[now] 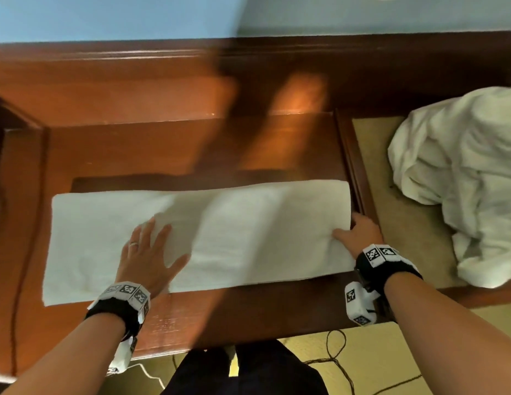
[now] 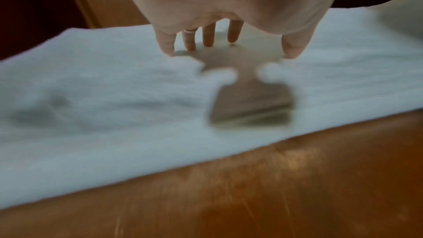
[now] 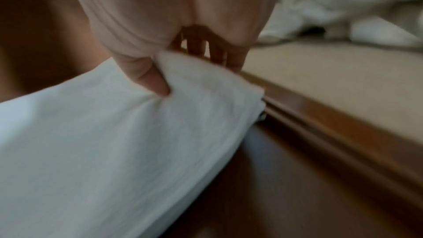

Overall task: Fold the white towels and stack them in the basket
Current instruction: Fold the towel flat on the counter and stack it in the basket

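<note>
From the head view the white towel (image 1: 197,238) lies long on the wooden table (image 1: 248,317), the left wrist view shows the left hand (image 2: 228,6) flat and wide on it, and the right wrist view shows the right hand (image 3: 174,24) pinching its 3 o'clock end, which I think should go slowly to 9 o'clock, edges matched.

Folded towel (image 1: 248,232) on table (image 1: 163,143); towel heap (image 1: 462,178) right.

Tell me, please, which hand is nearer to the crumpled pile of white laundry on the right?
Right. The right hand pinches the towel's right end, with the crumpled pile just beyond. The left hand lies flat on the towel, further left.
</note>
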Tool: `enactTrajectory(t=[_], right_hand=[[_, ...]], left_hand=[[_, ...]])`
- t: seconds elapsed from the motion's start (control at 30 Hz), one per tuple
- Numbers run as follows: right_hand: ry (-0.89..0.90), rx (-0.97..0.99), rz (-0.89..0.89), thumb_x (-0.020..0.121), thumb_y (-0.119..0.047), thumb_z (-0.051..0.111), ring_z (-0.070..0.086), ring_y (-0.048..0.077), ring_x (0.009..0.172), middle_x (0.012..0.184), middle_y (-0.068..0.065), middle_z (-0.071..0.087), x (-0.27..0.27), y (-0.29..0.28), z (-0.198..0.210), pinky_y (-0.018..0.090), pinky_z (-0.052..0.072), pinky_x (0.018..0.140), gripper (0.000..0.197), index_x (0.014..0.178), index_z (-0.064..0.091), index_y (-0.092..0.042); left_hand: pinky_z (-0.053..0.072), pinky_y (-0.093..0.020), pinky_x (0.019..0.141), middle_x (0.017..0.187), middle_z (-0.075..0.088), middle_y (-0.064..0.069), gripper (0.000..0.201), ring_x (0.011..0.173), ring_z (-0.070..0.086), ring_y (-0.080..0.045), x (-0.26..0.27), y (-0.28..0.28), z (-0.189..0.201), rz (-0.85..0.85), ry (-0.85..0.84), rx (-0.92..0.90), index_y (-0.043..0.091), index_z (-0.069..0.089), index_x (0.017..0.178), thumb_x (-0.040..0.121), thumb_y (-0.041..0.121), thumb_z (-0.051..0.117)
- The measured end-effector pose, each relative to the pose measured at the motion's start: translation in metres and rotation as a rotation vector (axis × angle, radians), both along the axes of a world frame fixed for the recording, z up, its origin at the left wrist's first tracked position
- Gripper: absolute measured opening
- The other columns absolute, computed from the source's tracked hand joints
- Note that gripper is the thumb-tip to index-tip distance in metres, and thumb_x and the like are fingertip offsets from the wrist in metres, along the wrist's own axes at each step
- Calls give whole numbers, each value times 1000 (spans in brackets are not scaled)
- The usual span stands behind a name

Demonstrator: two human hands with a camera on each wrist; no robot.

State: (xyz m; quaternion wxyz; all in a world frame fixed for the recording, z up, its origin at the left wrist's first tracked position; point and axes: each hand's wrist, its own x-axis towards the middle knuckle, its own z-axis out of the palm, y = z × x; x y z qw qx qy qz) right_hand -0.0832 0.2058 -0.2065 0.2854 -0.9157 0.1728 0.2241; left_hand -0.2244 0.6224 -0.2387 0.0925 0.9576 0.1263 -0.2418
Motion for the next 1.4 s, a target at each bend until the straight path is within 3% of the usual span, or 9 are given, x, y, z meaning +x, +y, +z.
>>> enactTrajectory(t=[0.3, 0.47, 0.67, 0.8, 0.9, 1.03, 1.13, 1.27, 1.4], right_hand=[[-517, -469, 216, 91, -19, 53, 52, 37, 77, 83, 12, 49, 91, 18, 124, 38, 35, 64, 18, 104, 45, -10], [-484, -411, 482, 86, -22, 57, 62, 40, 85, 95, 13, 64, 43, 88, 140, 39, 44, 68, 29, 114, 50, -18], [-302, -240, 789, 85, -22, 60, 59, 34, 98, 117, 6, 58, -71, 177, 55, 41, 48, 79, 44, 128, 49, -21], [-278, -207, 984, 59, -5, 75, 62, 38, 85, 99, 12, 61, -133, 205, -7, 43, 52, 62, 52, 104, 51, -17], [-333, -194, 1048, 52, 0, 79, 64, 38, 98, 112, 14, 64, -140, 191, -21, 44, 58, 70, 60, 103, 52, -16], [-336, -261, 1038, 53, 4, 78, 66, 36, 104, 119, 13, 64, -113, 144, -11, 45, 57, 77, 55, 102, 62, -14], [-291, -320, 876, 62, 7, 69, 62, 38, 108, 116, 14, 65, -95, 119, 8, 45, 54, 82, 47, 106, 64, -10], [-341, -324, 712, 75, 2, 61, 58, 34, 110, 122, 7, 63, -87, 108, 26, 42, 52, 82, 49, 121, 60, -14], [-677, -218, 644, 63, 2, 64, 64, 35, 89, 105, 10, 69, -104, 109, 35, 38, 54, 70, 44, 105, 65, -8]], left_hand=[[47, -52, 101, 131, 64, -9, 64, 124, 56, -37, 52, 17, 41, 59, -248, -81, 29, 45, 145, 88, 2, 58], [58, -42, 88, 122, 70, 6, 75, 102, 70, -18, 52, 28, 37, 46, -128, -124, 55, 31, 139, 87, 4, 49], [45, -32, 103, 129, 65, -1, 56, 111, 63, -22, 21, 49, 23, 6, -135, -170, 36, 56, 132, 90, 0, 43], [60, -31, 64, 119, 45, -10, 53, 79, 64, -27, 4, 62, 21, -10, -153, -312, 44, 55, 106, 89, -5, 40], [42, -11, 47, 106, 55, -8, 55, 62, 57, -17, -3, 49, 33, -148, -153, -407, 26, 44, 119, 81, -13, 47], [52, -35, 54, 87, 67, -3, 41, 63, 62, -28, 1, -4, 40, -383, -471, -411, 25, 48, 109, 71, 11, 50], [54, -44, 80, 125, 63, -7, 57, 103, 64, -33, 14, -41, 36, -678, -416, -133, 22, 50, 130, 77, 41, 56], [32, -50, 111, 164, 20, -10, 92, 148, 26, -34, 33, -82, 33, -746, -281, 28, 26, 18, 156, 83, 61, 61], [49, -46, 84, 124, 61, -14, 64, 110, 60, -37, 52, -91, 44, -792, -408, 24, 14, 53, 129, 70, 26, 76]])
